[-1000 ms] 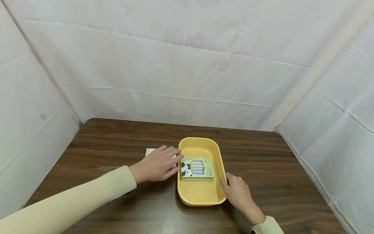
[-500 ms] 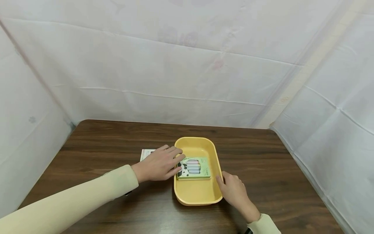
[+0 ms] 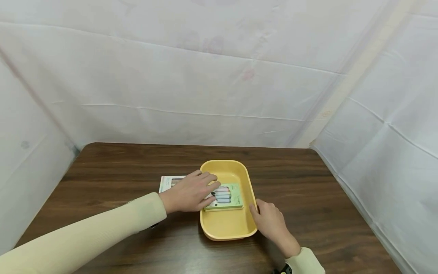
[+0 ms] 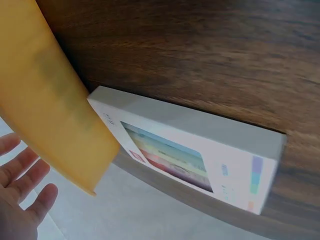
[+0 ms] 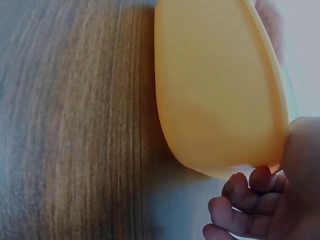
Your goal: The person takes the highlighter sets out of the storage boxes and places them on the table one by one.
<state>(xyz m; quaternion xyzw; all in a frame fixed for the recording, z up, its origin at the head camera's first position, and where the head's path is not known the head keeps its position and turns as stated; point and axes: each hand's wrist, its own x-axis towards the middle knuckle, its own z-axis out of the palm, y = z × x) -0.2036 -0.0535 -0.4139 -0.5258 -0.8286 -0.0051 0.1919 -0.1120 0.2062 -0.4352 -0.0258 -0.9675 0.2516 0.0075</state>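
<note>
A yellow plastic tray (image 3: 227, 224) with high walls stands on the table in the head view. Inside it lies a green box (image 3: 236, 196) with a panda and marker pens printed on it. My left hand (image 3: 191, 191) reaches over the tray's left rim with loosely spread fingers, covering the box's left part; contact with the box cannot be told. My right hand (image 3: 272, 222) grips the tray's right rim, thumb inside and fingers outside; the right wrist view shows those fingers (image 5: 250, 205) curled by the rim.
A white box (image 4: 185, 125) with a printed picture lies on the table just left of the tray, partly under my left forearm and hand in the head view. The dark wooden table (image 3: 119, 171) is bordered by white cloth walls (image 3: 191, 80) behind and at both sides.
My left hand has moved right, further over the tray and the green box, uncovering more of the white box. The head view has shifted slightly right. My right hand keeps its grip.
</note>
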